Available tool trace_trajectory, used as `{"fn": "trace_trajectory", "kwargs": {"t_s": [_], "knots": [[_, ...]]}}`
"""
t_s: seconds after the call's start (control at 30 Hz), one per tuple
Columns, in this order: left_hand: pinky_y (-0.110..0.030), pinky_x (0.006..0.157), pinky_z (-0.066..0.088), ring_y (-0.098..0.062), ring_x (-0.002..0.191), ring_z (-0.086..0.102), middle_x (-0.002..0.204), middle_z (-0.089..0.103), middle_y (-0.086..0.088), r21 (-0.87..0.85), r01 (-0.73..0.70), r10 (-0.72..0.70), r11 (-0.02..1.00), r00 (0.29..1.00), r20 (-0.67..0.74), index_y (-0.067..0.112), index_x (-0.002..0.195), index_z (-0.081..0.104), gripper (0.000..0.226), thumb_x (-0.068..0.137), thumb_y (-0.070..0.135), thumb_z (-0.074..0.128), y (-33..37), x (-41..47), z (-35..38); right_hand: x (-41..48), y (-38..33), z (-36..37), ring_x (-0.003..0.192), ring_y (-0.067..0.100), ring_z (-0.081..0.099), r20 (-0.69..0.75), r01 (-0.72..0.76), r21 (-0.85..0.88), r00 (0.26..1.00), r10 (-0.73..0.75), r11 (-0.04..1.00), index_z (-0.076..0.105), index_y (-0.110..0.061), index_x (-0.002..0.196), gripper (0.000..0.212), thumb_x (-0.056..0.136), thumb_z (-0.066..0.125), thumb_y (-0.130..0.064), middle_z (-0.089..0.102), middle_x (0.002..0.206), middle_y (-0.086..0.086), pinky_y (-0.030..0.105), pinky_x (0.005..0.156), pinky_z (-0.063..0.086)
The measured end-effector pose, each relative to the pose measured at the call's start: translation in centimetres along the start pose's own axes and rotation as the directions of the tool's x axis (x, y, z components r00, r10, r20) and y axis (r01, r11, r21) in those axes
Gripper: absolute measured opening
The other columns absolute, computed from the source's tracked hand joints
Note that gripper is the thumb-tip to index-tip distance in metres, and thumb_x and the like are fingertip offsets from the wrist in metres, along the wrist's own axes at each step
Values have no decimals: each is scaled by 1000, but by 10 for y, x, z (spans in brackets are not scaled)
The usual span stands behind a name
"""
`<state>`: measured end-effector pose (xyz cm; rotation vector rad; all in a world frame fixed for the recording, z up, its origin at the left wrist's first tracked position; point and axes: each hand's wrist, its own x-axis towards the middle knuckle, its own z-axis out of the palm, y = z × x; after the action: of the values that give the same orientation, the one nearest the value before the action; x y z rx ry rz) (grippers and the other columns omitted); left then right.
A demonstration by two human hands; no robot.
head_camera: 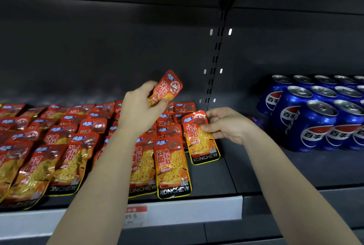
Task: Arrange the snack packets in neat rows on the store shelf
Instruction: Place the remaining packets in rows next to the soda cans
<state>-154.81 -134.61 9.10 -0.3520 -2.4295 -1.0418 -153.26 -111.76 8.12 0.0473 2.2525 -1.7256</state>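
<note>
Several red-and-orange snack packets (65, 146) lie in overlapping rows on the dark shelf (212, 181). My left hand (141, 107) holds one packet (169, 87) lifted above the rows, tilted, pinched between thumb and fingers. My right hand (226, 124) pinches the upper right side of another packet (201, 138), which lies at the right end of the rows, slightly tilted. A front packet (172, 170) marked KONCHEW lies just left of it.
Several blue cola cans (315, 115) stand in rows on the right part of the shelf. A slotted upright (215, 57) runs up the back wall. A white price strip (187, 211) with a red label runs along the shelf's front edge. A shelf hangs overhead.
</note>
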Motion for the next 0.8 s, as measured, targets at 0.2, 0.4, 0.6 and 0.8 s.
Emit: {"fn": "trace_trajectory", "kwargs": {"t_s": [0.2,0.4,0.6,0.8], "knots": [[-9,65,38,-2,87,56,109,68,4,11,-1,1,1000,1000,0,19,119,58,38,86,35,68,-1,0,0,-1,0,2,71,12,67,-26,-49,-118,999,46,992,63,-10,100,25,80,76,-5,69,84,4,23,56,53],[-9,67,37,-12,98,63,111,68,3,15,-1,0,1000,1000,8,18,119,58,39,86,35,68,1,-1,0,1,1,1,62,10,64,-62,-77,-205,996,65,976,65,-9,100,27,78,80,-12,69,83,6,20,51,51],[-12,70,40,-14,100,64,112,67,2,15,-11,11,1000,1000,13,17,120,57,40,86,35,69,1,-1,1,3,2,0,53,9,64,-141,-82,-116,988,65,990,64,-6,104,20,86,72,-10,68,79,9,22,50,53],[-18,73,43,-14,100,64,112,67,2,16,-8,8,1000,1000,19,17,120,57,40,86,35,68,1,-1,2,6,2,2,52,9,63,-170,-71,-73,984,58,995,60,-9,116,31,87,71,-8,70,87,12,22,50,53]]}}
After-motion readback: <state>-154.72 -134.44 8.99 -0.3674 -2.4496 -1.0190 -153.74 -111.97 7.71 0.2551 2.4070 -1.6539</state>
